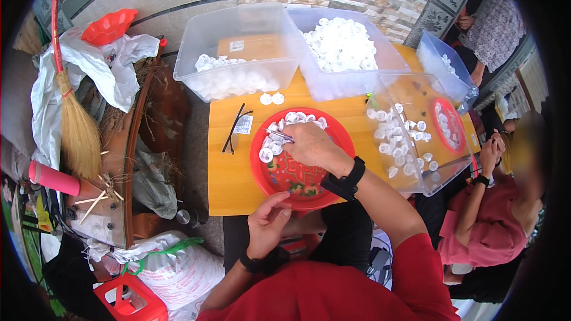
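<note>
A round red tray (339, 134) with a printed pattern lies on the table in front of me. Small white plastic caps (266, 154) are gathered along its far and left side. My right hand (314, 145) reaches over the tray, closed on a slim metal tool that looks like tweezers (279, 135); its tip is among the caps. At the tray's near edge is my left hand (267, 223), thumb and fingers apart, with nothing visible held. Tiny coloured bits show on the tray floor, too small to name.
Clear plastic bins of white caps, one left (196, 83) and one middle (380, 77), stand along the far side of the yellow table (229, 196). A tilted clear bin (443, 184) is on the right. Black glasses (233, 131) lie left of the tray. Another person (488, 220) sits at right.
</note>
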Demonstrator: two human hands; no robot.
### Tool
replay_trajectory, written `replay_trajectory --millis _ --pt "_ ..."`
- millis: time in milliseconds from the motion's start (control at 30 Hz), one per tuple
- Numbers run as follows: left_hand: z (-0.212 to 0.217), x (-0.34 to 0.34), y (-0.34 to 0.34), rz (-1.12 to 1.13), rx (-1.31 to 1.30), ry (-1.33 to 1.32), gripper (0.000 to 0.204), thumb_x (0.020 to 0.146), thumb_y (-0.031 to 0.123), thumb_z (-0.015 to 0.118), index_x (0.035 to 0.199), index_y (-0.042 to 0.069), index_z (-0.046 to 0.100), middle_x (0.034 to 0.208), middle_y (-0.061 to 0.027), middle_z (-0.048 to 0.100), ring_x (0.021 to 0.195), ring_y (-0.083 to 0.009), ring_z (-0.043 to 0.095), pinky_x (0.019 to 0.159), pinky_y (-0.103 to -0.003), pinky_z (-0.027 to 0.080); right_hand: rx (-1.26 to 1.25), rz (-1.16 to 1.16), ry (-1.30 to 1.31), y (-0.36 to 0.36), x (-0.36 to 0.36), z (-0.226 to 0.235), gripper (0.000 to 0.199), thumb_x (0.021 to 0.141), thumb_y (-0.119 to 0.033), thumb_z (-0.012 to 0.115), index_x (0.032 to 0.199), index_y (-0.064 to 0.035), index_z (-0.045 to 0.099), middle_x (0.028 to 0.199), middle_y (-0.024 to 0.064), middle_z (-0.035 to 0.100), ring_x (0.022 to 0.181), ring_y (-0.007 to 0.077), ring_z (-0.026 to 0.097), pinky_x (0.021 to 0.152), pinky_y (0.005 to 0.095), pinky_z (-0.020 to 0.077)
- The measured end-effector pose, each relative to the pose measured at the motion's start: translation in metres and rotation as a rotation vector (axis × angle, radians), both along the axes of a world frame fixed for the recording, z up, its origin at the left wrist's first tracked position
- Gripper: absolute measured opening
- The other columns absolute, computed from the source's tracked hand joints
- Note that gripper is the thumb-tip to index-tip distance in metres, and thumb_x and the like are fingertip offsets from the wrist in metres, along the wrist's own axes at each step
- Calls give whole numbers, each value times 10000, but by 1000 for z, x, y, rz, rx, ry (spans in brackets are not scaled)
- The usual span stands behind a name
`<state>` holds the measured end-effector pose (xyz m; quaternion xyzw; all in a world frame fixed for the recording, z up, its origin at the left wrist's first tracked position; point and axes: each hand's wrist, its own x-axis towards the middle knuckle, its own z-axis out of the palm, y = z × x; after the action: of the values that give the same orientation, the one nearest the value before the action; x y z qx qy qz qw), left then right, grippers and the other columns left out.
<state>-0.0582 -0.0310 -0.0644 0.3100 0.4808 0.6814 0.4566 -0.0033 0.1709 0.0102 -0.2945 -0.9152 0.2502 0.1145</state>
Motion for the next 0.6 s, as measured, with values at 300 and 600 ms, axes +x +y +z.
replay_trajectory --millis 300,600 --pt "0 -2 -1 -33 -6 23 323 838 -28 594 1158 1 561 1062 -33 574 890 -73 554 812 -207 447 205 139 -131 -24 -37 -27 83 726 -60 531 731 -8 595 720 191 615 706 336 624 617 433 491" --pt "12 2 -1 60 14 -125 310 880 13 552 1186 -29 528 1100 -88 580 911 -110 571 822 -251 477 -193 4 -51 -34 5 18 204 758 -177 644 793 21 608 671 139 617 624 250 609 569 356 457"
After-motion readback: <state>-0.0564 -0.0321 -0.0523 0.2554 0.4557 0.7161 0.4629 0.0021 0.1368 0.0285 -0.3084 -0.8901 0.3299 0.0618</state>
